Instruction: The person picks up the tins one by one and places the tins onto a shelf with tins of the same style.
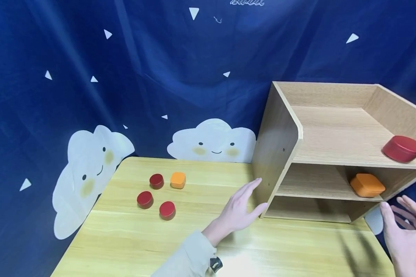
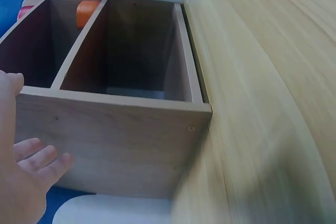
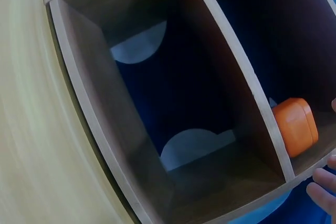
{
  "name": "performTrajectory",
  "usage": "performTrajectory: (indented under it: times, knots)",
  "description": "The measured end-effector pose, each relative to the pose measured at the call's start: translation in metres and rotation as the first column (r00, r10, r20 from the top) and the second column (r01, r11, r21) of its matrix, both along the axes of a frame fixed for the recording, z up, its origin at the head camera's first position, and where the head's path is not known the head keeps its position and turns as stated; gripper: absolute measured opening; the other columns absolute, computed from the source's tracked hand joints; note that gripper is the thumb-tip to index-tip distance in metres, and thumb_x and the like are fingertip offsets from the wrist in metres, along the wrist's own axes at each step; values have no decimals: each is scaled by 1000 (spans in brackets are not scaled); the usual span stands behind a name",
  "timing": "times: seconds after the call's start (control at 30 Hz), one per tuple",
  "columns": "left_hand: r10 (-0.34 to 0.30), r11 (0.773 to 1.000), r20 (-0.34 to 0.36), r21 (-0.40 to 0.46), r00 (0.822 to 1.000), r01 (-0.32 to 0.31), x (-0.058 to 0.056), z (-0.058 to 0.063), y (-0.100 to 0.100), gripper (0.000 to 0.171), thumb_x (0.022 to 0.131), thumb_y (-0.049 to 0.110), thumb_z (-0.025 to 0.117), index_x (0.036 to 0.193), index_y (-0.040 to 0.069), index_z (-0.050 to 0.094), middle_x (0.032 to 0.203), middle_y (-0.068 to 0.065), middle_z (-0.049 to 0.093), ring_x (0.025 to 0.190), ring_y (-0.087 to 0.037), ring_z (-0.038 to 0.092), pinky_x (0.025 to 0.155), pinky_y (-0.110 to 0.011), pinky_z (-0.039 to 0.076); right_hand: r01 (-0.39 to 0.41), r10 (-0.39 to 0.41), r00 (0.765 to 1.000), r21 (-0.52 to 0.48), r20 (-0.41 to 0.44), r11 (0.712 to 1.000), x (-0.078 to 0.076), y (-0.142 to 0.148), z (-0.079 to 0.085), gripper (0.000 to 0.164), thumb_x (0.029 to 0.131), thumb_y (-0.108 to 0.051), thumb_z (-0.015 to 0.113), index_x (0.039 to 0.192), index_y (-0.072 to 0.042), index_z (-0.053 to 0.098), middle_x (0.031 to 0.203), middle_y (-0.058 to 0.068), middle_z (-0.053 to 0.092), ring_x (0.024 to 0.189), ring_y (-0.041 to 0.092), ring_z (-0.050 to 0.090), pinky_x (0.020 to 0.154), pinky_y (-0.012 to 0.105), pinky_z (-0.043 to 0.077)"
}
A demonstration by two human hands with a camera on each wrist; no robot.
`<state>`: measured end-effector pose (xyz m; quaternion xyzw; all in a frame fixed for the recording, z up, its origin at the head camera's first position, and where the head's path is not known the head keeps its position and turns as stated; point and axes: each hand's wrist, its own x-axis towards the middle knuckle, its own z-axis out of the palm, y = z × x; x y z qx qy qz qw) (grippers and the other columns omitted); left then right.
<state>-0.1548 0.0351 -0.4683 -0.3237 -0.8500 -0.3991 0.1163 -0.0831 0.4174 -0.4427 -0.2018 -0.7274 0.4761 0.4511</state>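
A wooden shelf unit [image 1: 336, 127] stands at the right of the table. My left hand [image 1: 238, 211] is beside its left side panel, fingers extended and thumb apart, holding nothing; whether it touches the panel I cannot tell. Off the shelf's right front edge is my right hand [image 1: 407, 231], fingers loosely bent and nothing between them. An orange rounded-square box [image 1: 367, 185] sits at the right end of the middle shelf, also visible in the right wrist view as an orange box [image 3: 295, 127]. Above it, a red round box [image 1: 403, 149] rests on the top shelf near the front right corner.
On the left of the wooden table [image 1: 111, 238] lie three red round boxes [image 1: 145, 200] and a smaller orange rounded-square box [image 1: 178, 180]. A blue curtain [image 1: 152, 77] with white clouds hangs behind the table.
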Motion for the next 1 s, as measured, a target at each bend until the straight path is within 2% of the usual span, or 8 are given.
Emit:
performTrajectory:
  times: [0.1, 0.27, 0.43, 0.5, 0.6, 0.7, 0.87, 1.0]
  knots:
    - [-11, 1000, -6, 13, 1000, 11, -4, 1, 9, 68, 106, 44, 57, 164, 14, 35, 167, -4, 45, 152, -22, 49, 123, -43, 45, -4, 4, 1000, -18, 12, 1000, -5, 5, 2, 49, 91, -6, 76, 138, -18, 68, 115, -35, 67, 92, -22, 63, 79, -3, 46]
    - [-8, 1000, 55, -6, 998, 8, -4, 6, 22, 70, 106, 47, 56, 165, 20, 31, 168, 0, 44, 151, -22, 51, 122, -42, 47, -16, 16, 1000, -40, -6, 999, -13, 11, 7, 48, 90, -3, 76, 136, -17, 70, 108, -36, 69, 86, -22, 64, 75, -4, 47]
    - [-16, 999, 101, 52, 995, 11, -6, 10, 33, 69, 105, 47, 60, 163, 20, 34, 163, -1, 47, 127, -18, 66, 107, -30, 55, -14, 13, 1000, -87, -12, 996, -19, 17, 12, 47, 90, -3, 75, 134, -19, 70, 101, -35, 68, 87, -20, 64, 76, -3, 47]
    - [-14, 996, 101, 87, 995, 5, -7, 11, 37, 68, 104, 45, 62, 162, 19, 37, 160, -1, 49, 115, -15, 67, 99, -23, 55, -10, 9, 1000, -108, -8, 994, -21, 21, 14, 45, 91, -4, 75, 133, -21, 70, 99, -34, 68, 87, -20, 64, 76, -3, 46]
    - [4, 992, 88, 123, 996, -14, -8, 12, 42, 66, 103, 41, 65, 160, 18, 39, 157, -2, 50, 111, -14, 66, 95, -21, 54, -28, 23, 999, -159, -35, 987, -23, 27, 14, 43, 91, -2, 75, 128, -23, 71, 98, -31, 70, 85, -18, 65, 74, -2, 46]
    - [23, 990, 71, 138, 997, -33, -10, 13, 46, 67, 102, 38, 66, 160, 17, 38, 158, -3, 48, 114, -14, 67, 99, -24, 55, -80, 53, 991, -231, -121, 970, -27, 31, 12, 42, 88, 4, 76, 122, -21, 73, 95, -24, 73, 80, -14, 67, 71, -1, 48]
    - [42, 987, 88, 151, 995, -55, -10, 18, 50, 70, 102, 37, 67, 162, 17, 35, 164, -4, 44, 135, -21, 61, 115, -37, 51, -182, 99, 957, -296, -274, 938, -34, 35, 9, 42, 83, 14, 74, 117, -12, 76, 89, -14, 77, 72, -7, 69, 68, 2, 51]
    - [59, 984, 90, 161, 994, -73, -12, 19, 53, 70, 102, 36, 68, 161, 17, 35, 163, -5, 44, 140, -24, 59, 119, -40, 49, -215, 115, 941, -299, -319, 930, -38, 36, 8, 42, 83, 17, 73, 116, -9, 77, 88, -11, 77, 71, -5, 70, 67, 3, 52]
